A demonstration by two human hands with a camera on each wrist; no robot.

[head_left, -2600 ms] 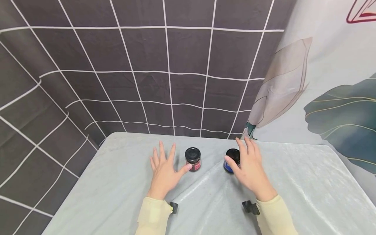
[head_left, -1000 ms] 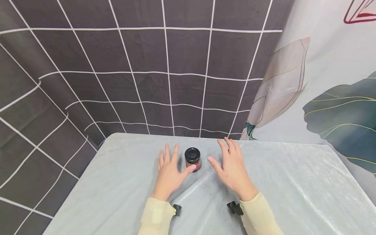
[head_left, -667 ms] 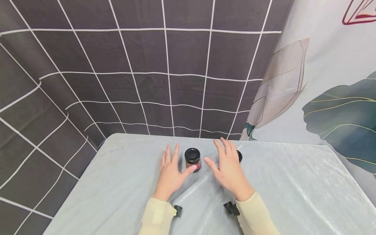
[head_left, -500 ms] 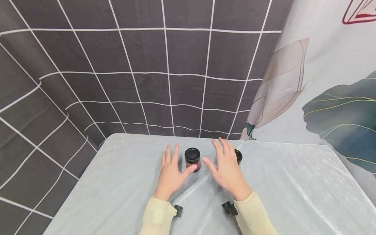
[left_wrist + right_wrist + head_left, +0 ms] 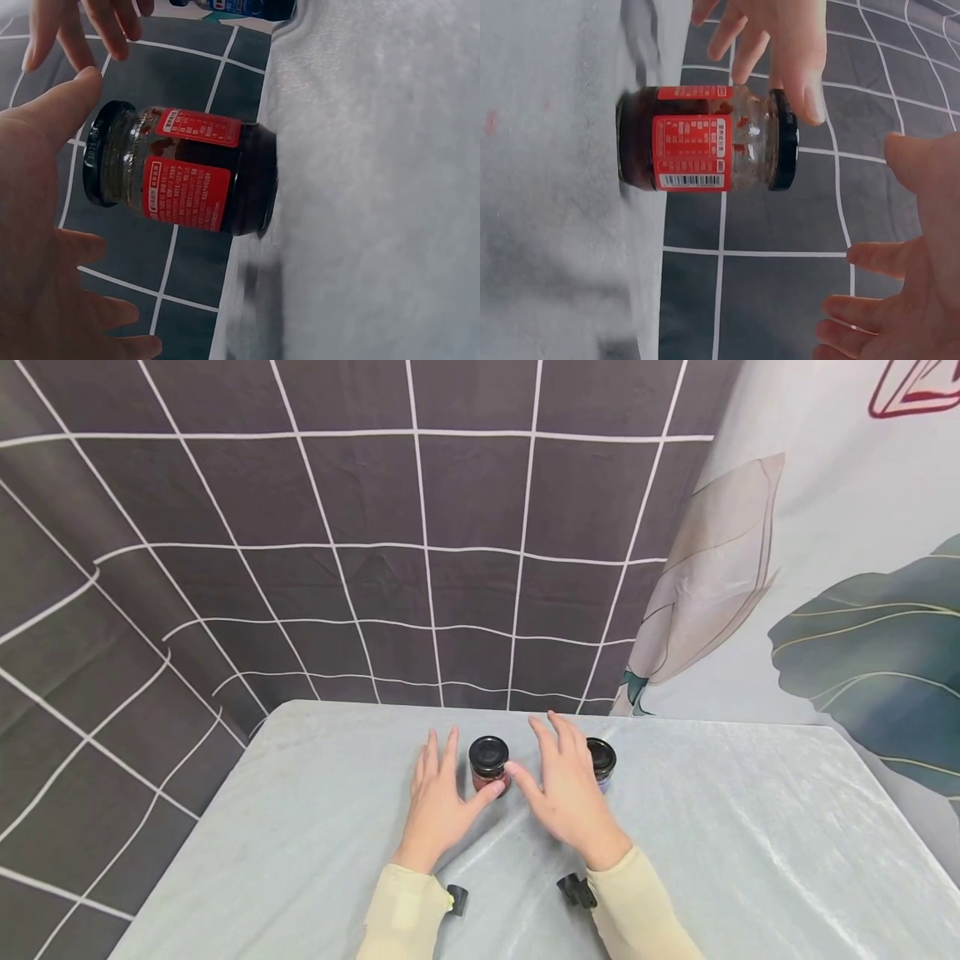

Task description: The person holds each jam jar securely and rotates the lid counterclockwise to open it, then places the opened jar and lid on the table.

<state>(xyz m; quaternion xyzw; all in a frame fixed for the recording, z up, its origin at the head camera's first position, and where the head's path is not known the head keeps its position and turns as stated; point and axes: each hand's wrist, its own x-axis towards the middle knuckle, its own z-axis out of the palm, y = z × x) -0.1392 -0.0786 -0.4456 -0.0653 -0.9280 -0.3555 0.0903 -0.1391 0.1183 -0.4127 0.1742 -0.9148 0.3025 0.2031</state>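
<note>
A glass jar (image 5: 488, 753) with a black lid and red labels stands upright on the cloth, between the two hands. Dark contents show low in the jar (image 5: 191, 172) in the left wrist view. My left hand (image 5: 437, 808) is left of it, fingers spread, its thumb overlapping the jar's lower front in the head view. My right hand (image 5: 567, 793) has loosely bent fingers and holds nothing; its thumb tip comes up at the jar's right side. A second black-lidded jar (image 5: 603, 756), with a blue label, is behind and right of the right hand, partly hidden by it.
A pale grey cloth (image 5: 300, 827) covers the table. Behind it hangs a dark curtain (image 5: 360, 585) with a white grid, and a leaf-patterned white one (image 5: 720, 652) at the right. Each wrist wears a small black camera (image 5: 457, 900).
My right hand has moved left, away from the blue-labelled jar, which now shows on its other side, and towards the red-labelled jar. My left hand has shifted slightly right. Both jars stay put.
</note>
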